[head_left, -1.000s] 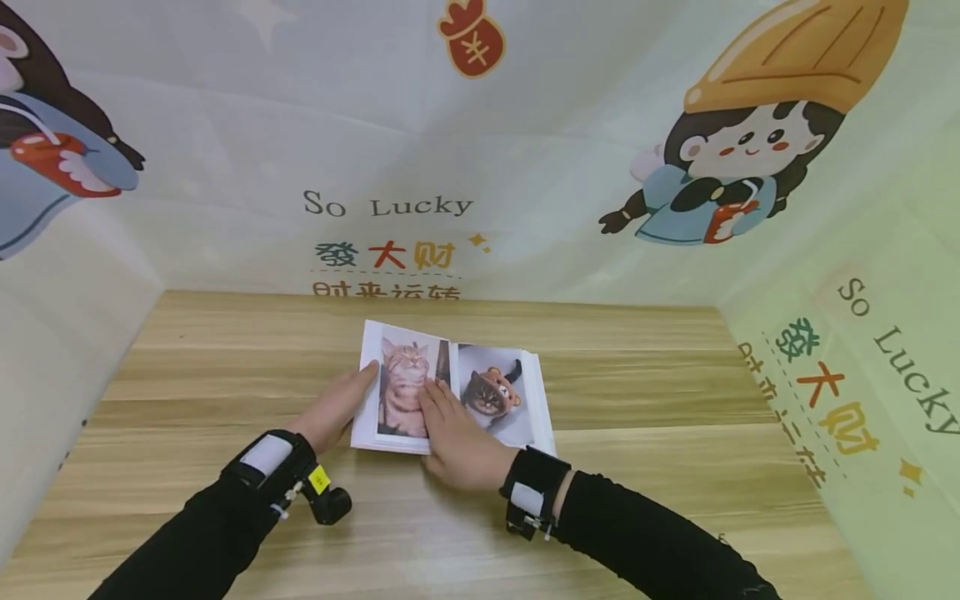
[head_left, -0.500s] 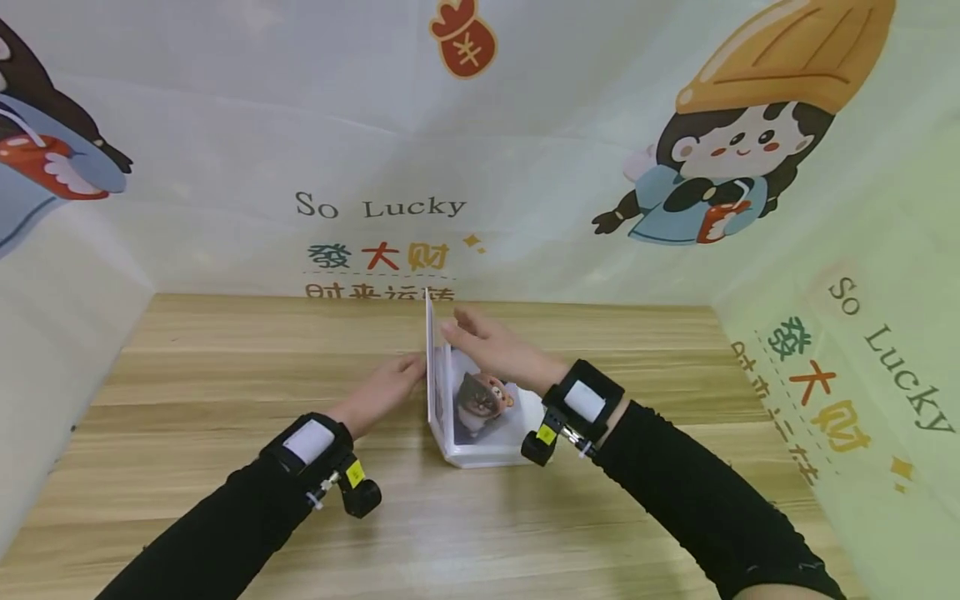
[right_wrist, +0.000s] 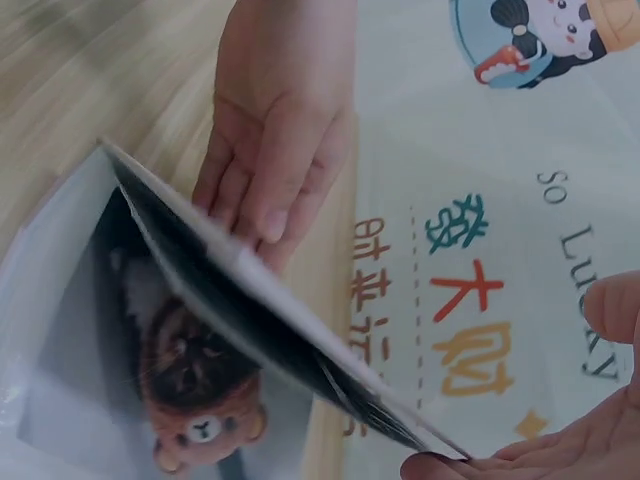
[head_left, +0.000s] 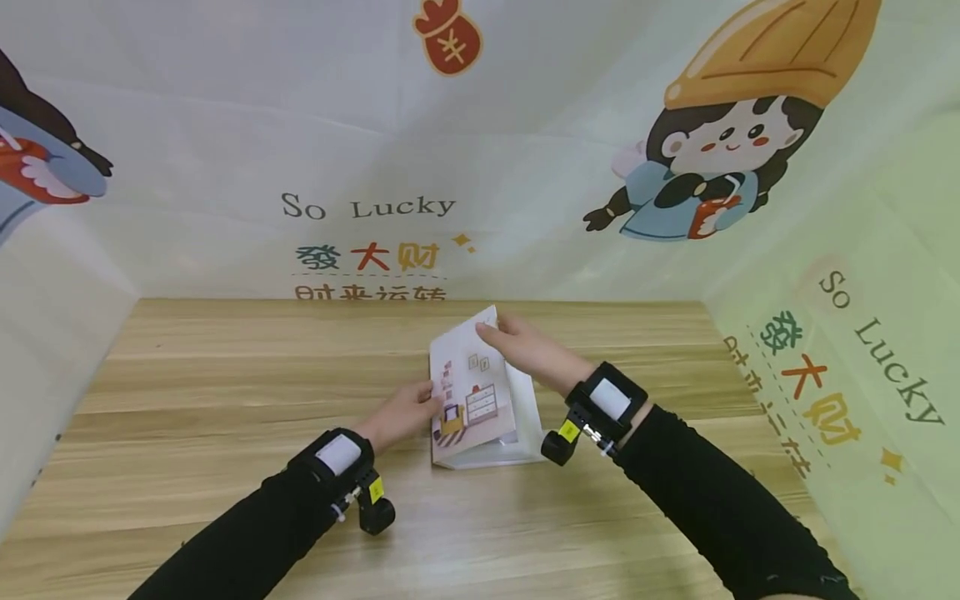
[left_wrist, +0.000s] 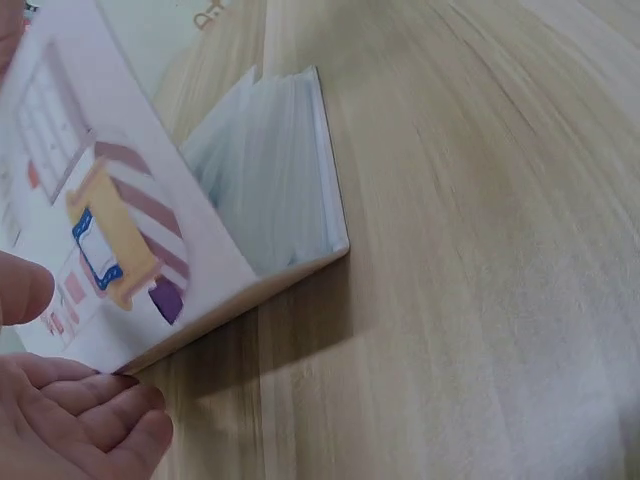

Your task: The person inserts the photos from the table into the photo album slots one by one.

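Observation:
A small photo album (head_left: 476, 392) lies on the wooden table, its front cover tilted partway up. Pink and white furniture drawings decorate the cover. Inside, a cat photo (right_wrist: 190, 350) with a bear-eared hat shows in the right wrist view. My left hand (head_left: 401, 412) is at the spine, loosely bent fingers (left_wrist: 105, 415) by its lower edge, thumb over the cover. My right hand (head_left: 536, 354) is at the cover's raised top corner, thumb overlapping the printed side, a fingertip (right_wrist: 430, 467) right at the edge. Page sleeves (left_wrist: 265, 170) lie fanned under the cover.
The wooden table (head_left: 240, 358) extends around the album. Behind it hangs a pale printed cloth (head_left: 525, 192), and another cloth wall (head_left: 847, 333) rises on the right. Black cameras (head_left: 375, 512) are strapped to both wrists.
The album went from open flat, showing two cat photos, to its left side standing upright, then leaning rightward over the pages. My right hand moved from the pages to the cover's top corner.

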### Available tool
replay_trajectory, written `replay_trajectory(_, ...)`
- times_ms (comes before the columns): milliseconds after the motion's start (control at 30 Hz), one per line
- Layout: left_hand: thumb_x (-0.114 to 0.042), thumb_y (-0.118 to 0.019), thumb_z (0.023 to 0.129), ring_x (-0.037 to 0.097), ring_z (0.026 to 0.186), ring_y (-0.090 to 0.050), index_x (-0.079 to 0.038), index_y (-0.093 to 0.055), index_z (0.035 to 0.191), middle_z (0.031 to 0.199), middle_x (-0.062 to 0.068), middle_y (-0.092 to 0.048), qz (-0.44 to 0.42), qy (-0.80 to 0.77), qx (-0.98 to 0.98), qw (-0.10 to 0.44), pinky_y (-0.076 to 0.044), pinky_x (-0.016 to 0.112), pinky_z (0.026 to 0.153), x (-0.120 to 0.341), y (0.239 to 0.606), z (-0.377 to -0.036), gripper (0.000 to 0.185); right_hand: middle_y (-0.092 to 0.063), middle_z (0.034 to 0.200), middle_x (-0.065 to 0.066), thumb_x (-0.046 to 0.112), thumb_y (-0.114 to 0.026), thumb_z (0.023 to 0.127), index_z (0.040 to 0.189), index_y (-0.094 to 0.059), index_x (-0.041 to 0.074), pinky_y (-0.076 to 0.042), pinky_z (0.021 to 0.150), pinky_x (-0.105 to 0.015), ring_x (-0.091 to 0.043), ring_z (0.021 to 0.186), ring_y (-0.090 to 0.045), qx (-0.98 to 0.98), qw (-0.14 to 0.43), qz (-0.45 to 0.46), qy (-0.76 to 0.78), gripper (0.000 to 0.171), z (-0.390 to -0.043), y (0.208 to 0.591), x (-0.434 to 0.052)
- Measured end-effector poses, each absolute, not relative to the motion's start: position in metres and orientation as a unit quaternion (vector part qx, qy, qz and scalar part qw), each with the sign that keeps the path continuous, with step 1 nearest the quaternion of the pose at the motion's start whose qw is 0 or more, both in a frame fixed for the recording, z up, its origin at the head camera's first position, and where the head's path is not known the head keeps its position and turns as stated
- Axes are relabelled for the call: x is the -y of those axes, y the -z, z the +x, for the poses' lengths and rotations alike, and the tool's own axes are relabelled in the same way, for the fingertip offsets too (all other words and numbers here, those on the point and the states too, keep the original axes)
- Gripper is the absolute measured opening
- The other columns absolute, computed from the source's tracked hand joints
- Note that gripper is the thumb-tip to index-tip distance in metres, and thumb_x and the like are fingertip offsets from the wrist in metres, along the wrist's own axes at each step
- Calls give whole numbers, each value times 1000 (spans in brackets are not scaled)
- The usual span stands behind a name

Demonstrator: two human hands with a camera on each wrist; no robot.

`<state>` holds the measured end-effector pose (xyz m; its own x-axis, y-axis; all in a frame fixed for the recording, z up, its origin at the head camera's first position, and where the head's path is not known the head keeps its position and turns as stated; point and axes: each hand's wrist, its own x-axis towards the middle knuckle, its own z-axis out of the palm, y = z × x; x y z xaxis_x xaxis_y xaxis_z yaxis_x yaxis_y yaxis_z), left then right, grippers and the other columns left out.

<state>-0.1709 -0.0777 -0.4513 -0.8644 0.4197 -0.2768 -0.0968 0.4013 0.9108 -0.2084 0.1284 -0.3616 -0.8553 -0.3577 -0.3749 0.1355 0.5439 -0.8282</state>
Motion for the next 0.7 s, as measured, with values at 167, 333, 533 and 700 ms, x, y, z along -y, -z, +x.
replay_trajectory(167,-8,-40,102,26,114,-59,17,-38,144,136,29,-57,78,-533,-809,236,-49,37,99,71,452,-169,49,-20,160,-33,32,-39,107,153,-18,-12,-22,120,-56,-44,149,-23,-839,257,-3,480,68,-207,379,-137)
replay_trajectory(333,-6,-41,99,38,137,-46,18,-36,145,146,31,-47,98,-536,-807,227,-33,50,117,65,451,-168,51,-11,161,-35,29,-43,106,153,-11,-15,-16,120,-59,-48,150,-13,-841,259,50,472,72,-204,403,-146)
replay_trajectory(533,-4,-41,98,39,139,-43,15,-40,145,146,30,-48,113,-548,-798,224,-31,50,117,62,451,-168,51,-25,157,-35,28,-47,105,151,-21,-15,-23,119,-59,-48,146,-26,-839,275,96,459,68,-200,427,-151)
replay_trajectory(700,-3,-41,97,41,142,-39,18,-36,145,147,33,-44,117,-547,-798,224,-30,51,118,61,450,-167,52,-37,151,-34,29,-51,102,148,-32,-14,-32,114,-62,-48,141,-36,-856,295,104,411,66,-192,437,-151)
